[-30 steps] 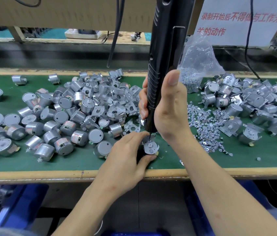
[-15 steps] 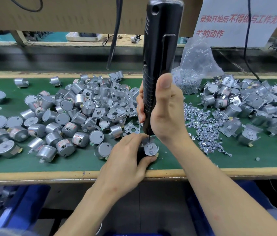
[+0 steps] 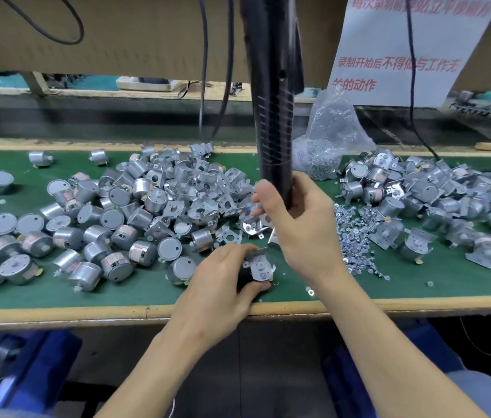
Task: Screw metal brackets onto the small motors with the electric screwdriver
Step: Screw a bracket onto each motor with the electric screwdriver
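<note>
Above the motor (image 3: 258,268), screwdriver (image 3: 274,131) higher now

Single head-worn wide-angle view, facing forward and down, close over the green workbench (image 3: 57,294) near edge

Bright even overhead light, soft shadows, motion blur — screwdriver (image 3: 273,101) smeared, wide-angle bending at edges

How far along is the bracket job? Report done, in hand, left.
Done: bracketed motors piled at right. In hand: left hand holds a motor with bracket; right hand grips the electric screwdriver above it. Left: many bare motors and loose brackets at left.
</note>
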Tool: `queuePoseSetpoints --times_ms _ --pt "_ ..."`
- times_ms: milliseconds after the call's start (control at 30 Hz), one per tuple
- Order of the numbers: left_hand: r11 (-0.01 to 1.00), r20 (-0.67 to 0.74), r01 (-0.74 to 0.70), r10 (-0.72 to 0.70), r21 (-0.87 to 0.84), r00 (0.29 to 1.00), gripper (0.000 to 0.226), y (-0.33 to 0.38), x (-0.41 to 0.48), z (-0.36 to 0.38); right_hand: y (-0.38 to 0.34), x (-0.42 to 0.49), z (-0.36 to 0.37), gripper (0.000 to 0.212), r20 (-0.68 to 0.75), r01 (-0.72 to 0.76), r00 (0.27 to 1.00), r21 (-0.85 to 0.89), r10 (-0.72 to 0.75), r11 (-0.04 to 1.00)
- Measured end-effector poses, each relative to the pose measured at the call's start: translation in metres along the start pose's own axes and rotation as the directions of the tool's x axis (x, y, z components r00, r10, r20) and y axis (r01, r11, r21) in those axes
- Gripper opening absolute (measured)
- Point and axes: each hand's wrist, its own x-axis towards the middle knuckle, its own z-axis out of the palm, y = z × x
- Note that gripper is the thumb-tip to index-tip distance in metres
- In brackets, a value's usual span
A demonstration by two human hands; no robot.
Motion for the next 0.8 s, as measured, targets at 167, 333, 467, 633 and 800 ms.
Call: queuePoseSetpoints --times_ms 167,333,467,633,800 --pt "0.997 -0.063 -0.048 0.044 -0.058 0.997 0.042 0.010 0.001 -0.004 0.011 -0.031 -0.024 0.036 -0.048 -0.138 0.990 -0.069 0.135 0.988" --pt "0.983 -0.174 -0.151 0.132 -0.102 0.976 0.053 0.033 0.009 -0.005 0.002 -0.055 -0.042 0.021 0.140 -0.312 0.935 -0.110 0.326 0.944" --pt "0.975 -0.173 -0.191 0.170 -0.117 0.970 0.065 0.055 0.018 0.001 -0.006 -0.057 -0.064 0.016 0.070 -0.449 0.894 0.155 0.443 0.880" --pt "0.957 -0.021 -0.037 0.032 -0.288 0.999 0.059 0.100 0.039 0.016 -0.001 -0.025 -0.139 0.019 -0.180 -0.400 0.786 0.582 0.592 0.708" --pt "0.930 0.159 0.001 0.062 -0.369 0.985 0.050 0.150 0.068 0.033 -0.005 0.016 -0.218 0.035 -0.334 0.085 0.662 0.923 0.671 0.376"
